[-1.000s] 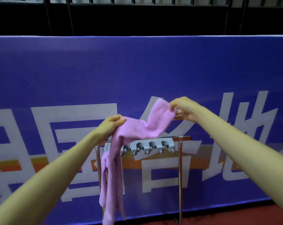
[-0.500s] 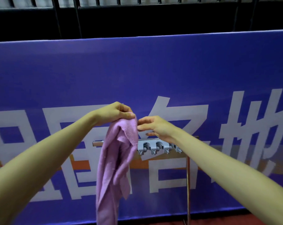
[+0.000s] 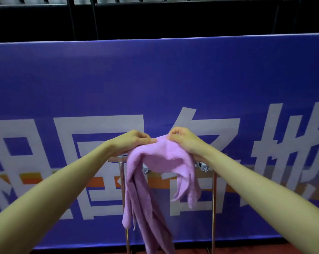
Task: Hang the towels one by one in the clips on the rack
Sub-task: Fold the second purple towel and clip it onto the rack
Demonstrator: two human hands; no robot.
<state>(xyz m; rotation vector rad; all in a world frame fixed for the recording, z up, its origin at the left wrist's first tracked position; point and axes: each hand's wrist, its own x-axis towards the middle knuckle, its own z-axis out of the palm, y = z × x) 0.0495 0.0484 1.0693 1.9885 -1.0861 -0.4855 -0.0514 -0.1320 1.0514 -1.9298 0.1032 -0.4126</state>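
Note:
A pink towel point(image 3: 162, 158) hangs bunched between my two hands in front of the metal rack point(image 3: 121, 178). My left hand point(image 3: 132, 141) pinches its upper edge on the left and my right hand point(image 3: 182, 139) pinches the same edge just to the right, the two almost touching. The cloth drapes down over the rack's top bar and hides most of the grey clips; one clip point(image 3: 203, 166) shows under my right wrist and another point(image 3: 145, 169) peeks out below the fold. Long ends of the towel trail down between the rack's legs.
A tall blue banner point(image 3: 155, 85) with large white characters stands right behind the rack. Above it runs a dark railing point(image 3: 155, 15). The rack's right leg point(image 3: 213, 208) goes down to a reddish floor point(image 3: 264, 249).
My right hand has taken hold of the towel's top edge beside my left hand. Both hands have spread the cloth a little wider over the clips.

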